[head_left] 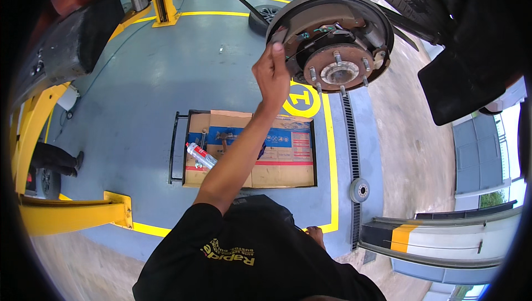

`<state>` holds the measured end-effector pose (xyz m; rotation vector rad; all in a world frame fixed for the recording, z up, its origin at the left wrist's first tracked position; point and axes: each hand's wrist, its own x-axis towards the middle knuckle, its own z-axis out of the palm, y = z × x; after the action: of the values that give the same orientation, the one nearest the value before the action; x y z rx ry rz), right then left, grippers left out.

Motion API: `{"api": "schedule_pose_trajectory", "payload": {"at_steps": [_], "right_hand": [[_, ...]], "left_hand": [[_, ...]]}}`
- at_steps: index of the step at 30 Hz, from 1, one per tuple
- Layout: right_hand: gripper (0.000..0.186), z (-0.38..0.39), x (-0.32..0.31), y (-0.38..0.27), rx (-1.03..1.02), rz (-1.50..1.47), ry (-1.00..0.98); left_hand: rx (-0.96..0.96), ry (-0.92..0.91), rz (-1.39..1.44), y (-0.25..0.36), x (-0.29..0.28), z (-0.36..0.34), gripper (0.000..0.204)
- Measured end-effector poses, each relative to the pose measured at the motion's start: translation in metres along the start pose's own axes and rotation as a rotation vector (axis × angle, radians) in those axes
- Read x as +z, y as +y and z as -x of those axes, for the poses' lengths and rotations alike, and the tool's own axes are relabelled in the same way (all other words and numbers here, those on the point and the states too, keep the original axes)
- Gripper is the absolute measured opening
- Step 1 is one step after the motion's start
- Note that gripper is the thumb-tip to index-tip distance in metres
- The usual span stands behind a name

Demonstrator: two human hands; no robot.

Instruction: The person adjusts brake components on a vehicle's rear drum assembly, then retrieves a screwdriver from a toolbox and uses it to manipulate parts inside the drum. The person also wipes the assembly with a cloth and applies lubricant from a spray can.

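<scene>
In the head view, my left hand [271, 74] is raised to the near-left edge of the brake assembly [336, 52], which hangs exposed beneath a lifted vehicle. My thumb points up against a dark piece at the rim, and my fingers are curled out of sight, so I cannot tell whether I grip that piece or only touch it. The brown hub [339, 72], ringed with studs, sits just to the right of my hand. My right hand [316, 237] is low, close to my body and partly hidden by my black shirt [249, 245]; I cannot tell how far it is closed or what it holds.

Below my left forearm, flattened cardboard [282, 171] lines a low black-framed tray on the floor [138, 107]. A red-and-silver can [201, 155] lies on it near a hammer [224, 139]. A round grey part [359, 190] lies over the drain grate [349, 129], right of the tray. At far left, another person's dark-trousered leg [55, 159] shows.
</scene>
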<state>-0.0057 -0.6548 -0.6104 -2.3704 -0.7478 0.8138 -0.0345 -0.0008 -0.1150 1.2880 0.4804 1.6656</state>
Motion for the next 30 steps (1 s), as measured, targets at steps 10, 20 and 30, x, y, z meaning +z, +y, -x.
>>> {"api": "schedule_pose_trajectory", "payload": {"at_steps": [10, 20, 30], "right_hand": [[0.026, -0.016, 0.01, -0.078, 0.527, -0.579, 0.207], [0.027, 0.086, 0.042, 0.02, 0.176, 0.074, 0.033], [0.027, 0.047, 0.068, -0.079, 0.524, -0.669, 0.075]], "left_hand": [[0.185, -0.075, -0.23, 0.035, 0.019, -0.034, 0.04], [0.165, -0.182, -0.158, 0.023, 0.022, -0.037, 0.037], [0.375, -0.151, -0.196, 0.016, 0.014, -0.031, 0.041]]}}
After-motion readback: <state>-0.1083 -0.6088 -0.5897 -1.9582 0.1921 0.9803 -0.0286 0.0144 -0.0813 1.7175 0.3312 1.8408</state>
